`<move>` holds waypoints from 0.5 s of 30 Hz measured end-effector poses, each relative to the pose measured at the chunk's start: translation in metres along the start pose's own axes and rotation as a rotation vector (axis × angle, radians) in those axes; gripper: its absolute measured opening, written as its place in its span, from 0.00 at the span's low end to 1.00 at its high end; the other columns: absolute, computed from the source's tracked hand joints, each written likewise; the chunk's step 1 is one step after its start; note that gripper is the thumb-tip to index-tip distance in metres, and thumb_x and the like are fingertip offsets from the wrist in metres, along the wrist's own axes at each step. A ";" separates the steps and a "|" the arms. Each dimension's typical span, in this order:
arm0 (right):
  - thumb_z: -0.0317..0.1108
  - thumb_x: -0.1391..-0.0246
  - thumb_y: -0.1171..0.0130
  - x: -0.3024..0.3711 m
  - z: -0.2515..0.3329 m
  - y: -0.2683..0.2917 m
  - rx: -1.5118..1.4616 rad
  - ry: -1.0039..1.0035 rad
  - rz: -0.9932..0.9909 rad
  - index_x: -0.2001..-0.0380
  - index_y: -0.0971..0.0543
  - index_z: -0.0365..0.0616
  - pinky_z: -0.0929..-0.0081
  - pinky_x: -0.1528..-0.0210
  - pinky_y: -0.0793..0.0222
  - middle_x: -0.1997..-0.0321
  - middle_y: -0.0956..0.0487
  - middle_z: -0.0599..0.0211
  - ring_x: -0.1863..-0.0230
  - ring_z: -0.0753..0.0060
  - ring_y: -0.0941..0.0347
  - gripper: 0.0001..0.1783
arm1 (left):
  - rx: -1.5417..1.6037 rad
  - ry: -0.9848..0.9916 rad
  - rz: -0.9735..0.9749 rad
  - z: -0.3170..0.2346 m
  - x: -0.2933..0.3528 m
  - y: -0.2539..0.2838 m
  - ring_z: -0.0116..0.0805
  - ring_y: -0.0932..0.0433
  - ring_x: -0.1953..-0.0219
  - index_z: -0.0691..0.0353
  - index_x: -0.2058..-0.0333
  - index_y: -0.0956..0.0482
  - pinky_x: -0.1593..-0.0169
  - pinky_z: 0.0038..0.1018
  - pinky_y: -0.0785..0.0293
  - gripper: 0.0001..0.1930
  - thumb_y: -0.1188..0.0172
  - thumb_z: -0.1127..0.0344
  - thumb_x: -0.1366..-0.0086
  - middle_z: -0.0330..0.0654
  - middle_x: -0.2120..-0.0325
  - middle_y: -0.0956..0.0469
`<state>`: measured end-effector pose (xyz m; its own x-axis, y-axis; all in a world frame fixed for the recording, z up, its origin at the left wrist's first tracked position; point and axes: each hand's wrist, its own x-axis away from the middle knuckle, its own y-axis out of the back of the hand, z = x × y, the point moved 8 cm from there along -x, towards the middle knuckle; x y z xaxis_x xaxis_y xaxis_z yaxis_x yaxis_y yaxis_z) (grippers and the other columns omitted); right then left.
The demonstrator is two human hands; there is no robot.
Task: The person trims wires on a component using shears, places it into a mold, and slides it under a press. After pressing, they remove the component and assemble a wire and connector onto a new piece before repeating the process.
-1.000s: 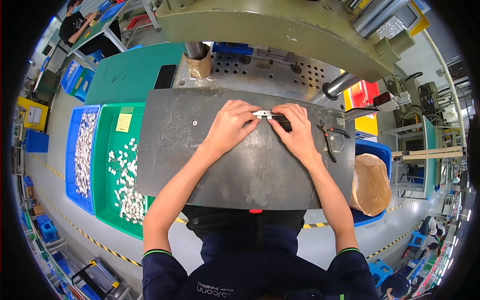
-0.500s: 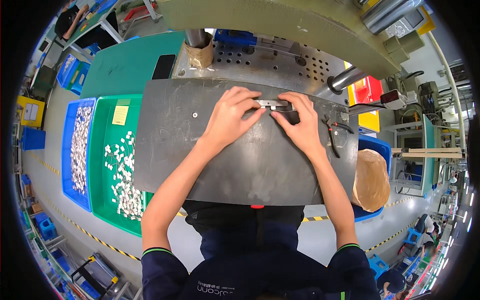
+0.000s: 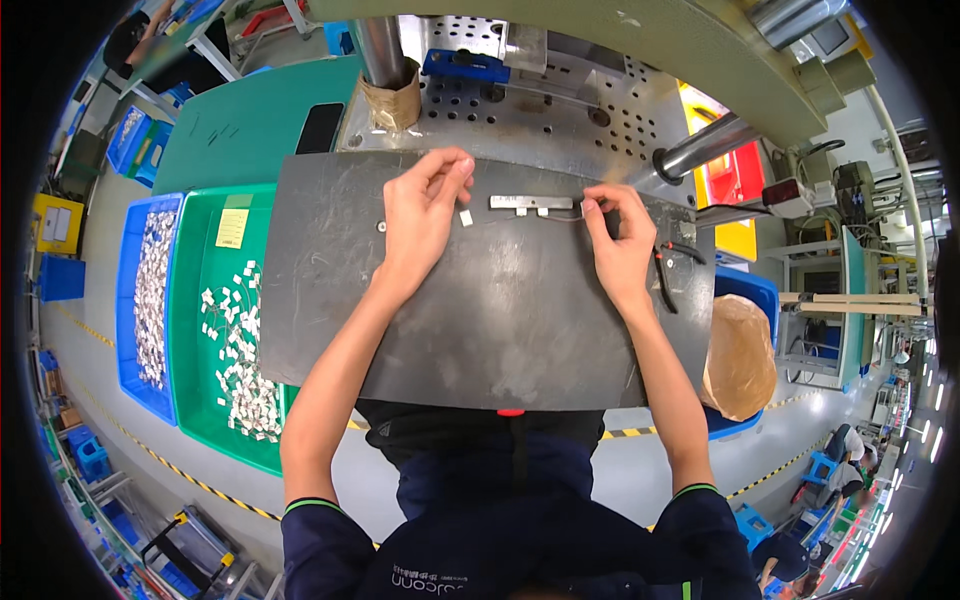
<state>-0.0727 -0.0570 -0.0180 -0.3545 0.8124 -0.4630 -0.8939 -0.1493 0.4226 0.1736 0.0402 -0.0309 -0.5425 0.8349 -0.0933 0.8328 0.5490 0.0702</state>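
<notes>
A slim metal bar fixture (image 3: pixel 531 203) lies on the dark metal plate (image 3: pixel 480 320), with small white connectors (image 3: pixel 543 212) along its near edge. Left of the bar, my left hand (image 3: pixel 420 215) is raised with thumb and fingers pinched; what they hold, if anything, is hidden. A small white connector (image 3: pixel 466 217) shows just beside that hand, and I cannot tell whether it hangs from it or rests on the plate. At the bar's right end my right hand (image 3: pixel 622 235) pinches a white wired connector, mostly covered by the fingertips; its thin wire runs along the bar.
Red-and-black cutting pliers (image 3: pixel 664 275) lie right of my right hand. A green bin (image 3: pixel 190 330) of white connectors and a blue bin (image 3: pixel 128 300) of small parts stand left. A press with steel columns (image 3: pixel 380 50) rises behind; a phone (image 3: pixel 320 128) lies far left.
My hands have moved apart from the bar. The left went left and its fingers curled; the right shifted slightly right. The bar is now uncovered, and a white connector shows by my left hand.
</notes>
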 end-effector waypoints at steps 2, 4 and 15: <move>0.22 0.42 0.34 0.000 0.005 0.000 -0.007 0.021 -0.005 0.58 0.17 0.39 0.72 0.53 0.27 0.58 0.17 0.62 0.58 0.66 0.21 0.08 | -0.029 -0.025 -0.018 0.000 0.001 0.002 0.19 0.23 0.70 0.70 0.59 0.15 0.65 0.20 0.27 0.10 0.36 0.67 0.26 0.37 0.71 0.17; 0.22 0.43 0.35 -0.002 0.019 0.001 0.141 0.126 -0.083 0.57 0.17 0.40 0.69 0.51 0.26 0.54 0.19 0.60 0.56 0.61 0.22 0.10 | -0.100 0.020 0.024 0.007 0.001 0.000 0.18 0.28 0.75 0.68 0.60 0.15 0.69 0.20 0.31 0.11 0.34 0.63 0.28 0.35 0.75 0.20; 0.45 0.44 0.27 -0.222 0.012 -0.040 0.323 -0.044 0.324 0.48 0.16 0.45 0.65 0.39 0.29 0.43 0.16 0.59 0.42 0.64 0.22 0.24 | -0.225 -0.173 0.030 -0.003 0.006 -0.005 0.19 0.31 0.75 0.66 0.66 0.18 0.69 0.22 0.32 0.08 0.27 0.69 0.35 0.33 0.79 0.23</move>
<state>0.0450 -0.2247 0.0777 -0.5835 0.7769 -0.2366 -0.6055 -0.2219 0.7643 0.1657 0.0431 -0.0290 -0.4746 0.8425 -0.2549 0.7926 0.5350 0.2926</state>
